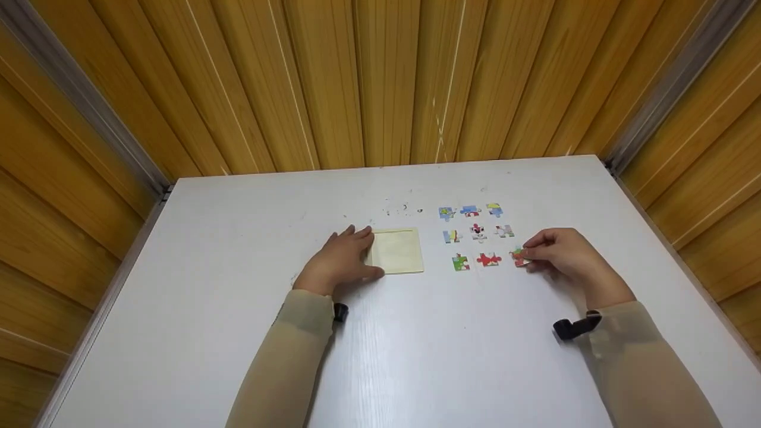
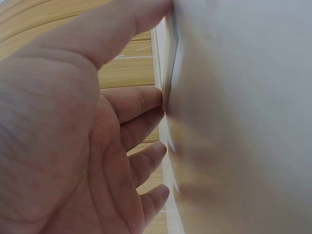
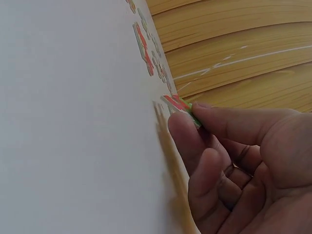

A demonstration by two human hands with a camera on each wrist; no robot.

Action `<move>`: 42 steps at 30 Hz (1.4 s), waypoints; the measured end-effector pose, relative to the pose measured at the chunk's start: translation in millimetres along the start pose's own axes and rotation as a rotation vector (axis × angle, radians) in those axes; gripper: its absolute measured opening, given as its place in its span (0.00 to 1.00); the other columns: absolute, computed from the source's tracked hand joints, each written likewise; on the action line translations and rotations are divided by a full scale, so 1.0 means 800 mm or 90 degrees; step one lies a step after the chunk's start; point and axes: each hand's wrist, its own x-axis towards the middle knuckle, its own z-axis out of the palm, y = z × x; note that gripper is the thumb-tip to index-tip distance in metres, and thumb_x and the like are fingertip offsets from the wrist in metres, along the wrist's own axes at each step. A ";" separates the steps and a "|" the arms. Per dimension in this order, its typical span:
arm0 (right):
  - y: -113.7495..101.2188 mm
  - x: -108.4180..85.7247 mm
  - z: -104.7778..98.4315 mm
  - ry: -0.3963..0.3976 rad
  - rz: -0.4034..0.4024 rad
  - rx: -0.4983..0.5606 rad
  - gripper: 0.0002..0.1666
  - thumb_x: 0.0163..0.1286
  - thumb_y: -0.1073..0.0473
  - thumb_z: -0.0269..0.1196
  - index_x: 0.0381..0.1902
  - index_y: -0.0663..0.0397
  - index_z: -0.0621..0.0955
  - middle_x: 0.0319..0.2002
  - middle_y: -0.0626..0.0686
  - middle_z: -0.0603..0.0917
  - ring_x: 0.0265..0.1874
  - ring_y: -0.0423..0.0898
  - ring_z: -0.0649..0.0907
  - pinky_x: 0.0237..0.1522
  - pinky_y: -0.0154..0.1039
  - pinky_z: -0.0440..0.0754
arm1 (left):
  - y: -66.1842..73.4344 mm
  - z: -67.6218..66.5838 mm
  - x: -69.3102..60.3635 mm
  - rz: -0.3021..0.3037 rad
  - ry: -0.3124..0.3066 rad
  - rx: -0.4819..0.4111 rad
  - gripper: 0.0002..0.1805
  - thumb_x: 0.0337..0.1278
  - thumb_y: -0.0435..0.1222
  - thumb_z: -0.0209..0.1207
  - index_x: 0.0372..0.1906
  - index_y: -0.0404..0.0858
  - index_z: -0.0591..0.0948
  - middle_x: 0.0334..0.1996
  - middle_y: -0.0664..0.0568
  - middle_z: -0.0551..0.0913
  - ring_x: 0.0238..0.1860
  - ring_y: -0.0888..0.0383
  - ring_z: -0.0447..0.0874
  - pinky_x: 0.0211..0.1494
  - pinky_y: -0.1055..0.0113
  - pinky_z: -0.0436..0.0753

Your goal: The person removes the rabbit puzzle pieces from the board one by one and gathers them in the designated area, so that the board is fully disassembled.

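Note:
My left hand (image 1: 340,260) holds a square, pale wooden puzzle tray (image 1: 417,249), its thumb at the near left corner and its fingers at the far left corner. In the left wrist view, the thumb and index finger meet the edge of the tray (image 2: 170,58), while the other fingers reach out fairly straight. My right hand (image 1: 562,252) pinches a red and green jigsaw piece (image 1: 518,257) between thumb and fingers. The right wrist view shows that piece (image 3: 181,105) tilted at the fingertips. Left of this hand lie loose pieces, including a red one (image 1: 489,259) and a green one (image 1: 461,262).
Several more jigsaw pieces lie spaced in rows, among them a blue one (image 1: 447,213) and a black-spotted one (image 1: 478,232). All rest on a white table (image 1: 416,356). Wood-patterned panels (image 1: 386,83) rise behind it and at both sides.

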 end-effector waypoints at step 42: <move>-0.007 -0.003 0.012 0.093 -0.017 -0.134 0.28 0.86 0.42 0.65 0.68 0.59 0.87 0.65 0.65 0.87 0.61 0.59 0.80 0.61 0.50 0.82 | 0.002 -0.002 0.000 0.037 0.008 0.033 0.49 0.67 0.52 0.78 0.88 0.43 0.71 0.92 0.49 0.63 0.95 0.41 0.51 0.98 0.39 0.49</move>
